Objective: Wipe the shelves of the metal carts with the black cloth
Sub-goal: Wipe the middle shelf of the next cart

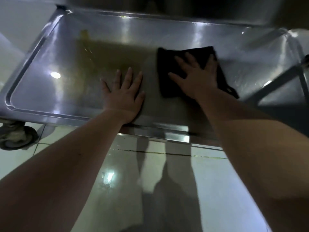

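A low shelf (50, 91) of a metal cart fills the upper half of the view, shiny with a raised rim. The black cloth (168, 64) lies folded on the shelf right of centre. My right hand (195, 76) presses flat on the cloth with its fingers spread. My left hand (123, 96) rests flat on the bare metal just left of the cloth, near the shelf's front edge, holding nothing.
A caster wheel (16, 136) sits under the shelf's front left corner. A dark metal frame bar (275, 84) slants across at the right. Another metal shelf (200, 7) hangs above at the back. Glossy floor tiles (209, 181) lie below.
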Tool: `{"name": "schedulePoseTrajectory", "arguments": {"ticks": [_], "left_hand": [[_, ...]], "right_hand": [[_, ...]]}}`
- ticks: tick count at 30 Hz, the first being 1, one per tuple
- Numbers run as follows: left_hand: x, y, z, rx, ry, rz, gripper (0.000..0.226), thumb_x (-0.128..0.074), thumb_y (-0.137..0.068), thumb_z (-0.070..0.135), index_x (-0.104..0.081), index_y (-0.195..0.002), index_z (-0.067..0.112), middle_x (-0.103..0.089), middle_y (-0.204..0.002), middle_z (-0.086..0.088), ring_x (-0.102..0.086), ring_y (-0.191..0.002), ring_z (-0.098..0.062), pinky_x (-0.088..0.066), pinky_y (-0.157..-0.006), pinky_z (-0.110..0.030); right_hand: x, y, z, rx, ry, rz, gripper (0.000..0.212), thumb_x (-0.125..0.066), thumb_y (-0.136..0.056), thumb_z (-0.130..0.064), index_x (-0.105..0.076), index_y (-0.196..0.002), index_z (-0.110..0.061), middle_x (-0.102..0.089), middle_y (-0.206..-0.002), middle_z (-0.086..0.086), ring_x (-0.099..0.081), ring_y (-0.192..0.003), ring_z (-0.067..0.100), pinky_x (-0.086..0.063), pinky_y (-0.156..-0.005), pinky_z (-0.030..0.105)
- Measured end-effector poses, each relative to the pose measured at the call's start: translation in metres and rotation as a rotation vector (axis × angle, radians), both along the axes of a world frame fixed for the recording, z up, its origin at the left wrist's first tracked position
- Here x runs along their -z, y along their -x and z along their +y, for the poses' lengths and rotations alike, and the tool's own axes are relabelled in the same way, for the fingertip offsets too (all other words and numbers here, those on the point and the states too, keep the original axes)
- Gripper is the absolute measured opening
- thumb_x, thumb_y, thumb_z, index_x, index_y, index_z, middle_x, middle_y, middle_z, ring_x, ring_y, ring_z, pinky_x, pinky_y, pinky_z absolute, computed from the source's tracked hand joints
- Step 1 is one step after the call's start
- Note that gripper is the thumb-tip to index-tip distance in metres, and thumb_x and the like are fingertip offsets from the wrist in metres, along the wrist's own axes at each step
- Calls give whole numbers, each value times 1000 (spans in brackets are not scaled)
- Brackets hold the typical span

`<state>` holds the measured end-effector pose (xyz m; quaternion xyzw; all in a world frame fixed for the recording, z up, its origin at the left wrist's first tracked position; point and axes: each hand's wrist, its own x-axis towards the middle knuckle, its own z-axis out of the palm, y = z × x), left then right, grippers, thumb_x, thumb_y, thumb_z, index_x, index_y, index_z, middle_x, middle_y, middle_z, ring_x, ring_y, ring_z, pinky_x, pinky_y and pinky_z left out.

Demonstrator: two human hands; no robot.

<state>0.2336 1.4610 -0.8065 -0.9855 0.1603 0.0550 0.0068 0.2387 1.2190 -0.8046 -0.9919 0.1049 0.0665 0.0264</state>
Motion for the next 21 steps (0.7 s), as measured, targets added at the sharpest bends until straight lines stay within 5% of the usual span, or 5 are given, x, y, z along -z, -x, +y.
{"name": "schedulePoseTrajectory", "arguments": {"ticks": [2,5,12,21], "left_hand": [[-1,0,-1,1,9,6,61,-12,-98,55,9,-154,43,12,-164,9,11,-151,-24,6,-115,-64],[-1,0,-3,0,-2,9,61,-11,-98,56,10,-154,42,13,-164,9,11,-151,-25,6,-115,-63],[3,5,-5,3,5,-21,64,-9,-96,57,8,-155,39,11,-165,6,10,-151,-28,6,-115,-63],[3,6,-2,-10,-18,2,74,0,-90,59,11,-156,27,13,-165,1,12,-151,-27,5,-115,-65]], "right_hand": [[-1,11,-51,160,11,-9,87,-1,-74,-91,-5,-151,-51,-4,-164,-12,4,-149,40,7,-114,65],[-11,40,-96,331,-50,-4,73,-23,-88,-80,-8,-152,-50,-3,-164,-13,8,-146,48,7,-118,59],[-12,29,-75,432,-24,1,70,-22,-90,-77,-6,-153,-50,2,-164,-13,11,-145,49,6,-116,63],[-19,-51,81,98,-193,69,68,-18,-94,-71,0,-154,-43,8,-165,-7,19,-143,50,15,-112,64]]}}
